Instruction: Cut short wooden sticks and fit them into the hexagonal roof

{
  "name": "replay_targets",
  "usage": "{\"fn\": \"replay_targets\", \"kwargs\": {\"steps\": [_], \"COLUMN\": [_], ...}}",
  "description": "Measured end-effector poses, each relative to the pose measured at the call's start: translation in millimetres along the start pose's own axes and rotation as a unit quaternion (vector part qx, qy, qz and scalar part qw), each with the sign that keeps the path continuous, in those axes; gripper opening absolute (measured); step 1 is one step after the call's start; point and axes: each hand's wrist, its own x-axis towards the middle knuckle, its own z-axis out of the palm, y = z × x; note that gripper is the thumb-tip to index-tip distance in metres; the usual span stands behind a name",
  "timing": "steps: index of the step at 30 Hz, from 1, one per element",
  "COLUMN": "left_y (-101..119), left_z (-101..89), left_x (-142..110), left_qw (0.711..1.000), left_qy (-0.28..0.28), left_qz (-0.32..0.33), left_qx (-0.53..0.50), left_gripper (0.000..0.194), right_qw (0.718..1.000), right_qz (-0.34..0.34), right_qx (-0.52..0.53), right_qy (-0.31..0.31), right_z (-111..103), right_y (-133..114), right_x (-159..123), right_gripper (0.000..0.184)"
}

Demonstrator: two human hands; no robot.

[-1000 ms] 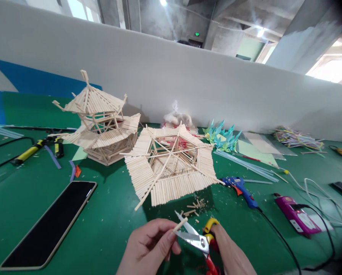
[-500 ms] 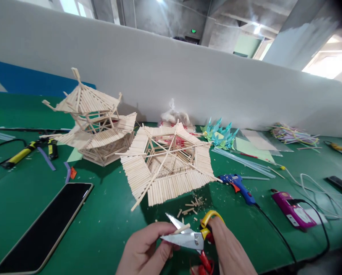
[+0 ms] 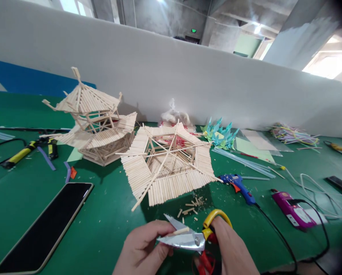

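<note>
My left hand (image 3: 148, 246) pinches a short wooden stick (image 3: 181, 230) between thumb and fingers. The stick's free end lies between the parted blades of the scissors (image 3: 185, 241). My right hand (image 3: 232, 246) is closed round the scissors' yellow and red handles. Just beyond the blades, short cut stick pieces (image 3: 189, 209) and crumbs are scattered on the green table (image 3: 102, 229). Behind them stands a model frame (image 3: 176, 187) of wooden sticks with a star of crossed sticks over its open middle. To its left rises a tiered stick pavilion (image 3: 87, 99).
At left lies a smartphone (image 3: 45, 229), with yellow-black tools (image 3: 20, 154) behind it. On the right are a blue glue gun (image 3: 239, 187), its cord, and a purple device (image 3: 292, 210). Clear glue sticks (image 3: 245, 163), teal folded paper (image 3: 219, 133) and a bagged bundle (image 3: 175, 116) sit farther back.
The scissor handles and my right hand have shifted slightly right. The blades remain apart around the stick, and my left hand keeps its pinch. The models have stayed put.
</note>
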Motion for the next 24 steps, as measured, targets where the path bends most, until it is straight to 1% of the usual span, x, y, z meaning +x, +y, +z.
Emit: {"fn": "replay_targets", "kwargs": {"steps": [3,5,9,11,12,16,19,24], "left_y": [3,5,5,3,2,-3,-6,-10], "left_z": [-0.2,-1.1,-2.1,-1.8,-1.4,0.1,0.3,-1.5], "left_x": [2,3,3,2,2,1,1,1], "left_qw": [0.999,0.997,0.993,0.99,0.988,0.984,0.985,0.985], "left_qy": [-0.047,-0.065,-0.018,-0.001,0.003,0.017,0.005,-0.042], "left_qz": [-0.012,0.011,0.097,0.123,0.131,0.151,0.15,0.152], "left_qx": [0.021,0.04,0.062,0.073,0.079,0.089,0.082,0.073], "left_gripper": [0.017,0.021,0.023,0.023,0.022,0.018,0.018,0.021], "right_qw": [1.0,1.0,1.0,1.0,1.0,1.0,0.999,0.999], "right_qz": [-0.003,0.0,0.005,0.003,0.002,0.003,0.003,0.003], "right_qx": [0.001,-0.001,0.0,0.004,0.007,0.019,0.026,0.032], "right_qy": [0.0,0.006,0.012,0.008,0.005,-0.01,-0.019,-0.032], "right_z": [-1,0,-1,-4,-5,-12,-16,-20], "right_y": [1,1,-4,-5,-6,-10,-13,-16], "right_x": [0,-1,-3,-3,-3,-1,1,2], "right_gripper": [0.044,0.045,0.052,0.055,0.053,0.03,0.028,0.023]}}
